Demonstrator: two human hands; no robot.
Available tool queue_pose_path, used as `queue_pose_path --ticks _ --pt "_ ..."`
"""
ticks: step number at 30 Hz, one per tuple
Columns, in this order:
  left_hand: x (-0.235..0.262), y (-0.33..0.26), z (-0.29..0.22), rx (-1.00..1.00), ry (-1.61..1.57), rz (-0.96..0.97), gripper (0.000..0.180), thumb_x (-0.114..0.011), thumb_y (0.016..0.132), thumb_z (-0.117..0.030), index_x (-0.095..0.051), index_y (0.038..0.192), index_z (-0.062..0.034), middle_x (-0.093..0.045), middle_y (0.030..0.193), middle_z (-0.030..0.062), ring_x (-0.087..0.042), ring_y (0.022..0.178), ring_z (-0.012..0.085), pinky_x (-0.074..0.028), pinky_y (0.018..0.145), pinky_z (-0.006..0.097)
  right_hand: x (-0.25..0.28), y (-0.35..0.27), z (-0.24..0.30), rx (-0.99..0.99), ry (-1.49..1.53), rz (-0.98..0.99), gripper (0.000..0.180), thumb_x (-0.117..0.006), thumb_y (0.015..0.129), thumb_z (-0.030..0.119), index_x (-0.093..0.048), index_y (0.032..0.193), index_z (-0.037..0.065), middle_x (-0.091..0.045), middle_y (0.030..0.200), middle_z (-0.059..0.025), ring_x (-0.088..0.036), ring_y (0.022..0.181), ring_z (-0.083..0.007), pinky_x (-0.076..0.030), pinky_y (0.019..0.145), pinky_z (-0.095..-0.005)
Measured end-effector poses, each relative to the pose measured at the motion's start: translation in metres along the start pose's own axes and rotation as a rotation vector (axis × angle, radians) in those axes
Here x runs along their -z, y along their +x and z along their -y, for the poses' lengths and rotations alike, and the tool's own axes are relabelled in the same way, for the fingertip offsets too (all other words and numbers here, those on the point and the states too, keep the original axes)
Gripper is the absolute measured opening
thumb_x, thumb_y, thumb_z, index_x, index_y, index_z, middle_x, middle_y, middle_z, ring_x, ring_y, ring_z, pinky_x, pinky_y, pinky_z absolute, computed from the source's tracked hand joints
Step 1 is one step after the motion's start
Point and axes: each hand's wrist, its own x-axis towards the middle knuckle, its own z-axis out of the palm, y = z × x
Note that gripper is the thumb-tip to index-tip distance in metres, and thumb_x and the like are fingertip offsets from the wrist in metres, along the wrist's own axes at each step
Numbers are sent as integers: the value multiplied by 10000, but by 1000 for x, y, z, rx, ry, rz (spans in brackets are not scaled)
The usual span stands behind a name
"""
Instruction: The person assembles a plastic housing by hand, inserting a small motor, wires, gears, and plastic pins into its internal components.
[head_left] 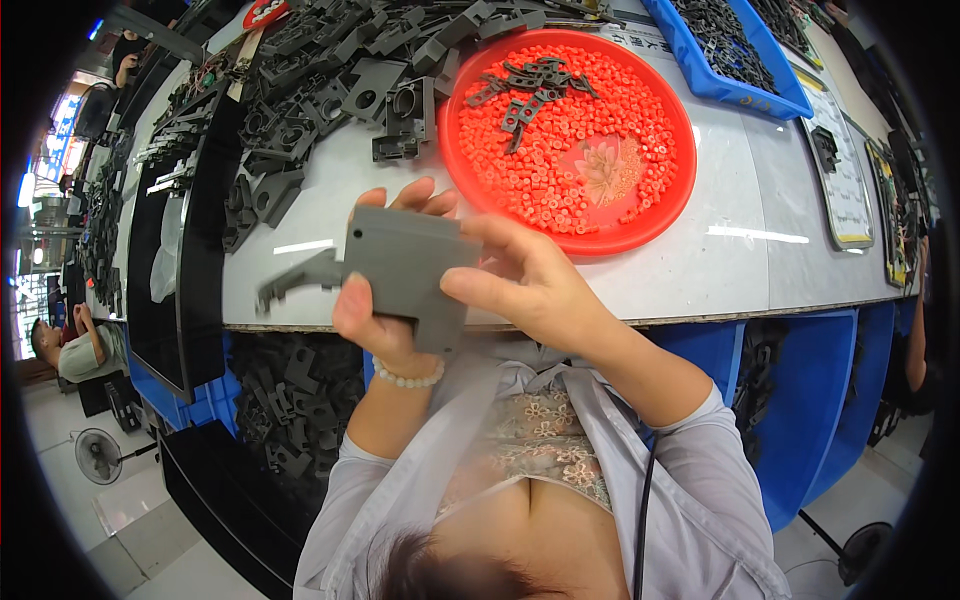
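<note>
Between my two hands, above the table's near edge, is a dark grey plastic housing [410, 262] with a flat face and an arm sticking out to the left. My left hand [378, 318] grips it from below and behind, thumb on the front, fingertips showing past its top edge. My right hand [530, 285] pinches its right side, thumb on the flat face. Just beyond stands a round red tray [672, 215] of small red ring-shaped pieces [540, 130]. Several small black clip-like parts [535, 90] lie on those pieces.
Grey plastic housings [330, 100] are heaped at the back left. A blue bin [720, 90] of small black parts stands at the back right, near a clipboard-like board [840, 165]. Below the table edge are blue bins [800, 400] and more grey parts [295, 410]. Other people sit farther off.
</note>
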Motion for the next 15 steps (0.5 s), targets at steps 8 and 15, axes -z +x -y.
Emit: queue_pose_path --ticks 8,15 --pt "18 5 3 -36 -162 162 747 -536 677 -539 -380 1229 -60 -463 1228 198 -515 1090 311 -465 869 403 -23 8 -26 73 317 -85 393 -751 732 232 -482 938 33 -568 905 -59 -539 844 -124 -441 748 -282" --pt "28 5 5 162 -406 84 636 -498 823 -534 -418 1229 -50 -482 1229 133 -512 1113 276 -440 949 439 -13 23 -14 432 -568 -159 565 -794 643 297 -487 1022 12 -570 816 -71 -561 685 -139 -462 622 -269"
